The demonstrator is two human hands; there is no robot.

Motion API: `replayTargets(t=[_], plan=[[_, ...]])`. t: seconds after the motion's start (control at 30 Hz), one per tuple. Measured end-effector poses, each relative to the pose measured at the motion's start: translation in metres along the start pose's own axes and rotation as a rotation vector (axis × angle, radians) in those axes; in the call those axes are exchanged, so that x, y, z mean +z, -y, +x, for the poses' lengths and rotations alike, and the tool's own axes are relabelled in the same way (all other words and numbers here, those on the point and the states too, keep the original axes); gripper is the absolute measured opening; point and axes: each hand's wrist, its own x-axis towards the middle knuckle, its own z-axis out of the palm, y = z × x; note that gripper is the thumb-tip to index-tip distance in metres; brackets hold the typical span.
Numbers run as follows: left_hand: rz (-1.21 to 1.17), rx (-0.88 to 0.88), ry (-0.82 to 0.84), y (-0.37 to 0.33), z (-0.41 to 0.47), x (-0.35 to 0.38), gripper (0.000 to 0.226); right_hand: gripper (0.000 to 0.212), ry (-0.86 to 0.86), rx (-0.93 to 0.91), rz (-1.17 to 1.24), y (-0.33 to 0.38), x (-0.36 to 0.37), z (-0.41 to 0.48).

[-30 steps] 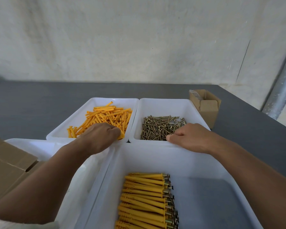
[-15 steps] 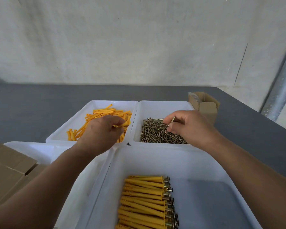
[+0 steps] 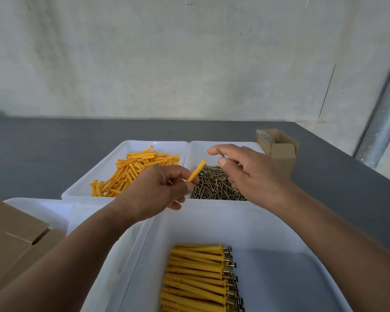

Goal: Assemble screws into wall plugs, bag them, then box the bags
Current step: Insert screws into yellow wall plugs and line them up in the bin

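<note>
Head view looks down on a grey table (image 3: pixel 43 154). Far to the left of the screw tray (image 3: pixel 198 152) lies a flat brown cardboard box (image 3: pixel 9 239). Touching the screw tray on its left side stands a white tray (image 3: pixel 113 161) with loose orange wall plugs (image 3: pixel 133 170). The left hand (image 3: pixel 153 194) is over the front left corner of the screw tray and pinches one orange plug (image 3: pixel 197 171) between thumb and fingers, its flared end pointing up. The pile of screws (image 3: pixel 214 188) lies inside the screw tray. Above it the right hand (image 3: pixel 252 174) pinches a single screw (image 3: pixel 220 152) between thumb and forefinger. To the right of the screw tray stands a small open carton (image 3: pixel 279 147). In front of the screw tray, a larger white tray (image 3: pixel 212 224) holds a row of assembled plugs (image 3: pixel 194 273).
</note>
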Motion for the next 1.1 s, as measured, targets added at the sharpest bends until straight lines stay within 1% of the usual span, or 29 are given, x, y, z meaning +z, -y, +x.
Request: replayTargets(t=[0.1, 0.23, 0.7, 0.9, 1.1], plan=[[0.031, -0.019, 0.001, 0.0, -0.001, 0.0, 0.017, 0.029, 0.021, -0.06, -0.218, 0.002, 0.0, -0.001], [0.052, -0.021, -0.001, -0.003, -0.002, 0.0, 0.016, 0.028, 0.064, -0.096, -0.334, 0.002, -0.001, -0.004], [0.1, -0.047, 0.005, -0.001, -0.002, 0.0, 0.014, 0.029, 0.109, -0.052, -0.44, -0.001, 0.0, -0.004], [0.161, -0.036, 0.011, 0.001, -0.002, -0.001, 0.013, 0.031, 0.107, -0.112, -0.545, 0.005, 0.001, -0.007], [0.214, -0.015, 0.009, 0.0, -0.002, 0.0, 0.011, 0.03, 0.114, -0.159, -0.619, 0.011, 0.005, -0.007]])
